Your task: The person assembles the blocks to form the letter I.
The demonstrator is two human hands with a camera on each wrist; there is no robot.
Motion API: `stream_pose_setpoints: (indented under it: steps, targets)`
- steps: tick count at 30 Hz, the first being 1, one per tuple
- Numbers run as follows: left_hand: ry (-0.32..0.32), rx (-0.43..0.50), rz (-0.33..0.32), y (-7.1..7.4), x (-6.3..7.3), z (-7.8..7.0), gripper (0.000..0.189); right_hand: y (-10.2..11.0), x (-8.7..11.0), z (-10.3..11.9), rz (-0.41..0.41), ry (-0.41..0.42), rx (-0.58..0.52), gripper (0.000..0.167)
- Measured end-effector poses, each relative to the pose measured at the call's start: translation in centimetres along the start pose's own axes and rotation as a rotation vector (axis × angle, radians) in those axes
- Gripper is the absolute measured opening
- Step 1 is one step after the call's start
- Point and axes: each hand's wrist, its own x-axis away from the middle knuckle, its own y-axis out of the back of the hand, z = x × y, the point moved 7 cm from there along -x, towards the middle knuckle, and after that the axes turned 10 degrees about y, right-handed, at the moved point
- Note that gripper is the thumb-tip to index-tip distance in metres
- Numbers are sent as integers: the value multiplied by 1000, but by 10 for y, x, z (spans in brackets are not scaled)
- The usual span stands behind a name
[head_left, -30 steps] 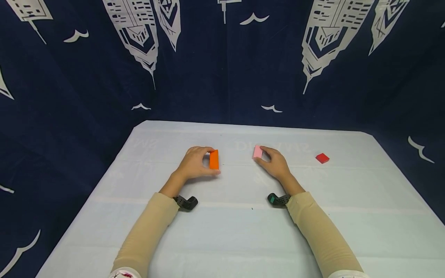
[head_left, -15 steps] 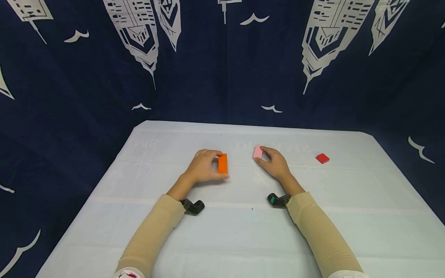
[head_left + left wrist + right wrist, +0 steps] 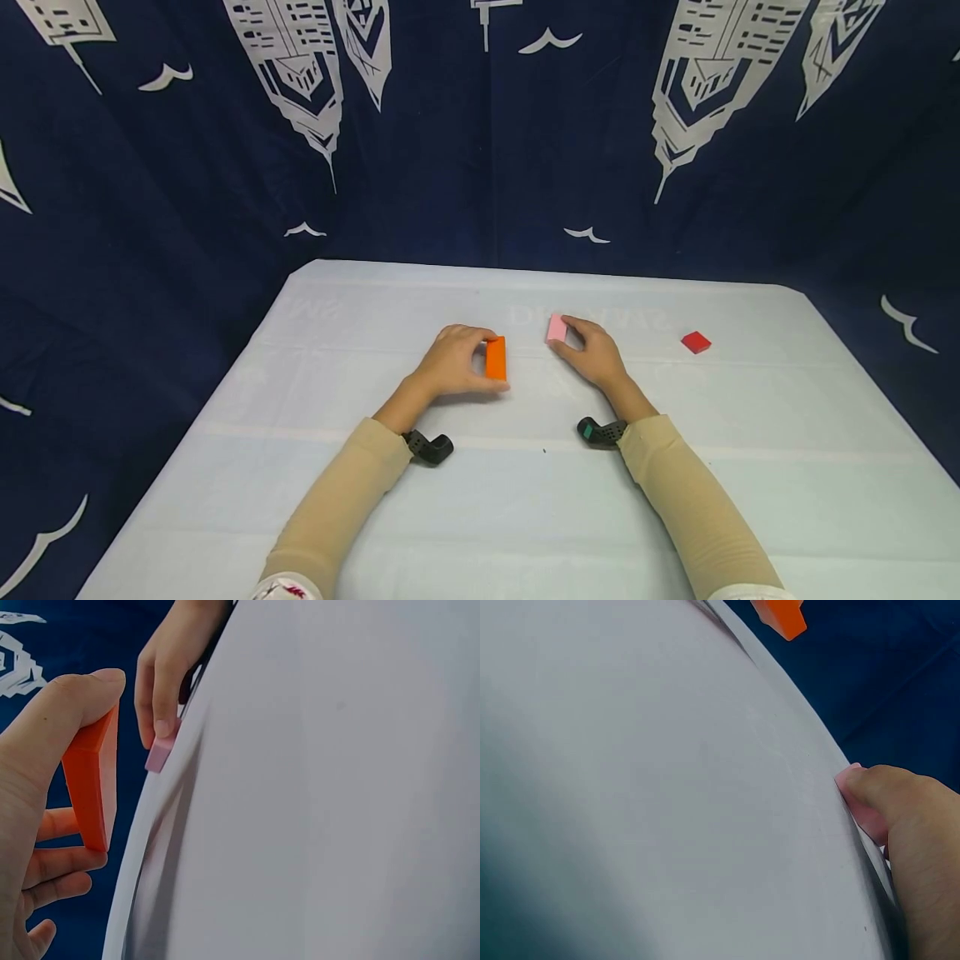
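Observation:
My left hand (image 3: 456,363) pinches an orange block (image 3: 496,358) by its two ends, thumb on the near end and fingers on the far one. In the left wrist view the orange block (image 3: 93,784) is held above the table, with a gap behind it to the palm. To the right, my right hand (image 3: 596,354) pinches a pink block (image 3: 557,327) between thumb and fingers. The pink block (image 3: 866,806) seems to rest on the tabletop in the right wrist view. A short stretch of table separates the two blocks.
A red block (image 3: 696,342) lies on the white-covered table (image 3: 480,517), to the right of my right hand. Behind the table hangs a dark blue curtain (image 3: 487,167) with white building prints. Black bands (image 3: 429,448) sit on both wrists.
My left hand has carried the orange block to the right and slightly nearer to me, closer to the pink block. The right hand, the pink block and the red block have stayed put.

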Motion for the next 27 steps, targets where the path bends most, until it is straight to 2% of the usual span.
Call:
stream_pose_setpoints:
  steps: [11,27]
  targets:
    - [-17,-12,13,-4,-1,-9,83,-1,0,0,18,-29,7,64]
    - [-28,-25,23,-13,-1,-20,85,-1,1,0,25,-31,-6,64]
